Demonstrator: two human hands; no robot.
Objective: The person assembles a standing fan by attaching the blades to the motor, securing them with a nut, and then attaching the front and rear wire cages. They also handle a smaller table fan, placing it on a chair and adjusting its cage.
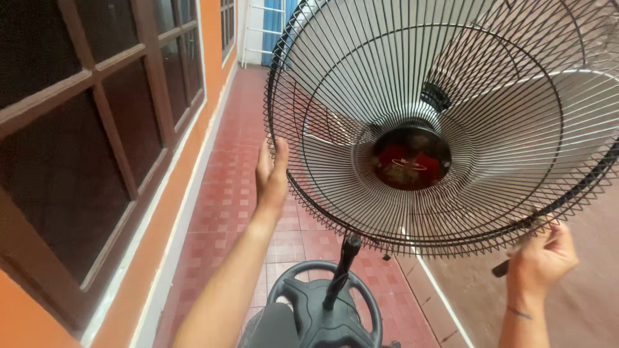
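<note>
A standing fan fills the upper right of the head view, its black wire front guard (361, 77) facing me with a dark round centre cap (411, 157) and pale blades (541, 122) behind the wires. My left hand (271, 173) rests flat against the guard's left rim, fingers upward. My right hand (540, 256) is curled on the guard's lower right rim, where a dark clip or tool sticks out under the fingers. The fan's black pole (342, 270) drops to a round dark base (322, 309) near my feet.
I stand on a red tiled walkway (225, 193). A brown-framed window with dark panes (84, 129) in an orange wall runs along the left. A bare concrete floor (580, 303) lies to the right behind a white edge. A blue curtain (274, 26) hangs far back.
</note>
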